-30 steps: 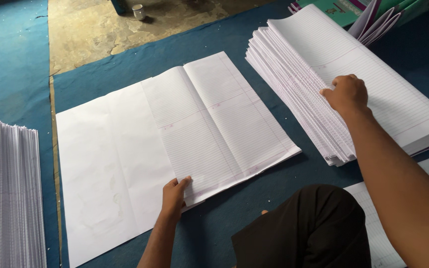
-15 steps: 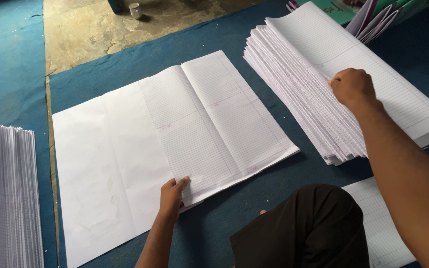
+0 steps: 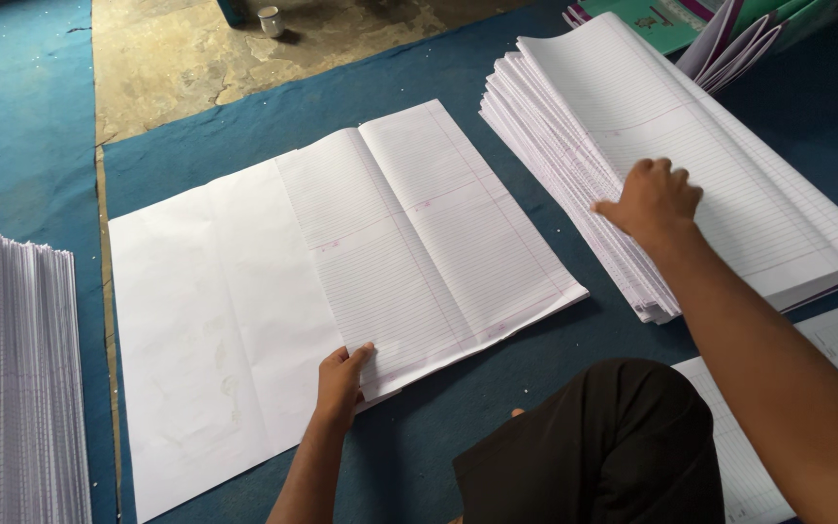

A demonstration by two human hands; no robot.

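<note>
The left hand (image 3: 341,380) presses flat on the wide white ruled sheets (image 3: 341,281) spread on the blue mat (image 3: 31,146); the right hand (image 3: 654,202) pinches paper on the tall ruled stack (image 3: 720,146). A second white stack (image 3: 21,378) stands left, a small cup (image 3: 271,20) beyond.

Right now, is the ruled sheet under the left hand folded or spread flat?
Spread flat. The ruled sheet lies open on a larger plain sheet, centre crease visible, both halves showing, with the left hand pressing its near edge.

Ruled sheets (image 3: 438,243) at frame centre: thin matt white paper, smooth, faint printed lines; stack of ruled paper (image 3: 700,146) at upper right same stock, edges feathered. Blue mat (image 3: 31,126) underneath: matt, fine woven-looking texture. Bare floor patch (image 3: 196,58) at top: rough, cracked, dull concrete-like surface.
</note>
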